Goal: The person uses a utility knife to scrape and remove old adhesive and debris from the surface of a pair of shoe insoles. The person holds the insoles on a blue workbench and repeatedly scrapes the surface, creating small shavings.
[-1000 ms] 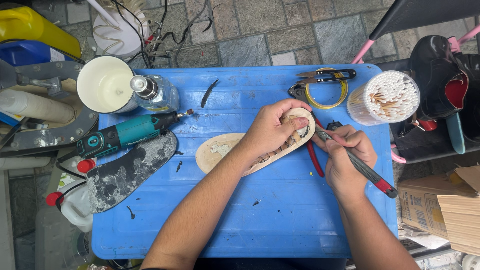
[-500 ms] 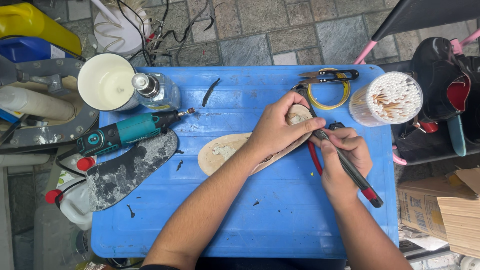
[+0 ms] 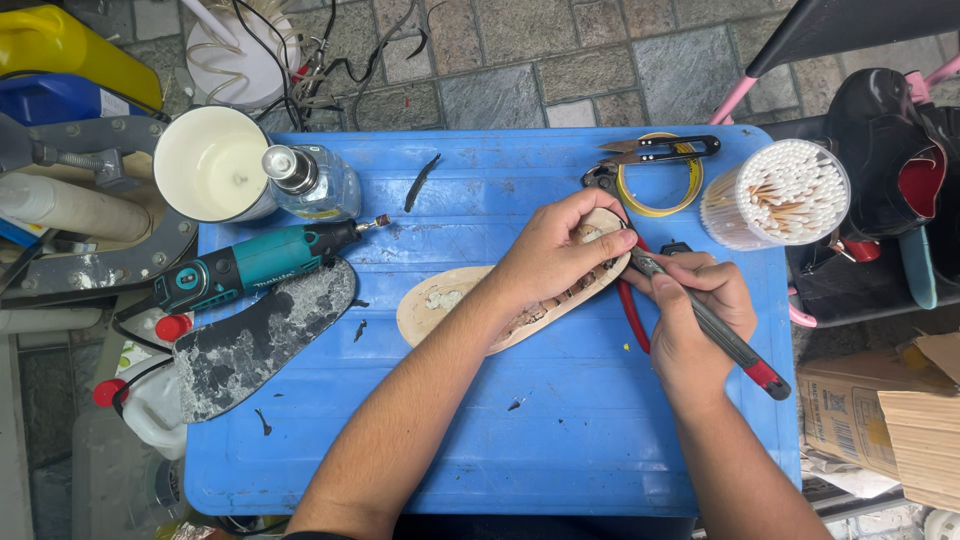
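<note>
The left hand (image 3: 560,255) reaches in from the lower middle, forearm slanting up to the right, and presses palm-down on the heel end of a tan shoe insole (image 3: 470,300) that lies near the middle of the blue table (image 3: 560,440); its grip is closed over the insole's edge, thumb tip at the rim. The right hand (image 3: 695,320) comes from the lower right, its grip wrapped narrow round a black-handled knife (image 3: 715,330) with a red butt, the tip meeting the insole just beside the left thumb. Compared with half a second ago, both hands sit in almost the same place, the knife handle tilted a little flatter. A cardboard box (image 3: 845,410) with a printed label stands off the table's right edge. A round tub of cotton swabs (image 3: 775,195) stands at the table's upper right, a yellow tape roll (image 3: 660,185) beside it, and a teal rotary tool (image 3: 250,268) lies at the left.
</note>
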